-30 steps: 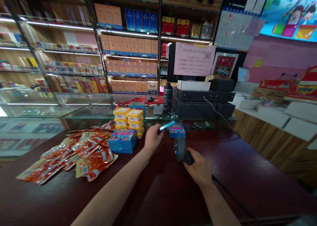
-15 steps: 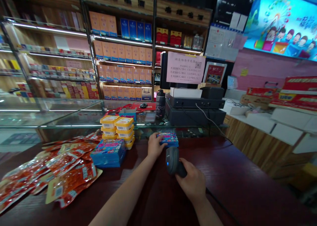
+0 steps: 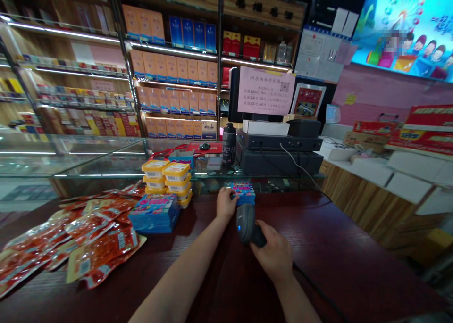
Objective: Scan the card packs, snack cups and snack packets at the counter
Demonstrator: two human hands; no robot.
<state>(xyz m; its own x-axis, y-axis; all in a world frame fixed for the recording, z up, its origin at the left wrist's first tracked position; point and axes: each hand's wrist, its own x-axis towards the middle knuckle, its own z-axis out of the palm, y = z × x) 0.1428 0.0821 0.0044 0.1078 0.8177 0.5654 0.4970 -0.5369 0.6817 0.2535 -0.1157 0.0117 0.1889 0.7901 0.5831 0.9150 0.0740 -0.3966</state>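
Note:
On the dark wooden counter, my left hand is closed at the left end of a small stack of blue-and-pink printed packs. Its fingertips are partly hidden against the packs. My right hand is wrapped around the handle of a black barcode scanner, which has a blue light lit on its side. The scanner's head is raised just in front of the packs, and its cable trails off to the lower right. A larger stack of similar blue packs sits to the left.
Yellow-lidded tubs are stacked behind the larger pack stack. Orange-red snack pouches lie heaped at the left. Along the back stand a dark bottle, a cash drawer and a monitor with a pink sign.
My left hand has slid slightly to the right, with its fingers now lower at the packs' left end. The scanner stays in my right hand, almost unmoved. The view has shifted a little.

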